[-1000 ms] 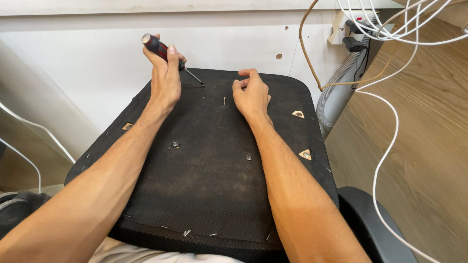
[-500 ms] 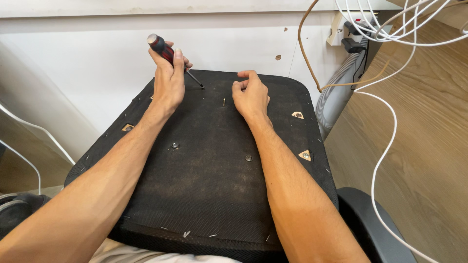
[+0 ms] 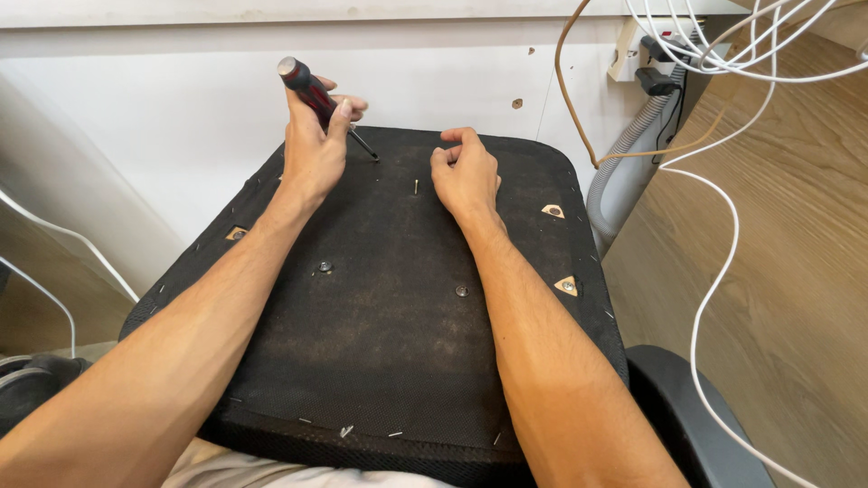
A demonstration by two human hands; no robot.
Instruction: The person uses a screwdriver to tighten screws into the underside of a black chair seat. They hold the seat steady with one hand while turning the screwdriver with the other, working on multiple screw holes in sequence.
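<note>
Fingers [image 3: 342, 107] of our left hand [image 3: 312, 149] are wrapped tight around a screwdriver [image 3: 312, 93] with a red and black handle. We hold it tilted, with the round end of the handle up and away from us. Its thin metal tip points down and touches the black seat cushion [image 3: 389, 361] near the far edge.

Our right hand [image 3: 466, 176] rests on the cushion, close beside the left one. Its fingers are curled in loosely and we cannot see anything in them. Just to the left of this hand, a small screw [image 3: 416, 187] sticks up out of the cushion.

Two more screws sit flat in the cushion nearer to us, one [image 3: 325, 267] on the left and one [image 3: 462, 292] on the right. The cushion lies upside down across our lap. White cables [image 3: 714, 298] hang down on the right over a wooden floor [image 3: 796, 271]. A white wall [image 3: 181, 117] stands behind the cushion.
</note>
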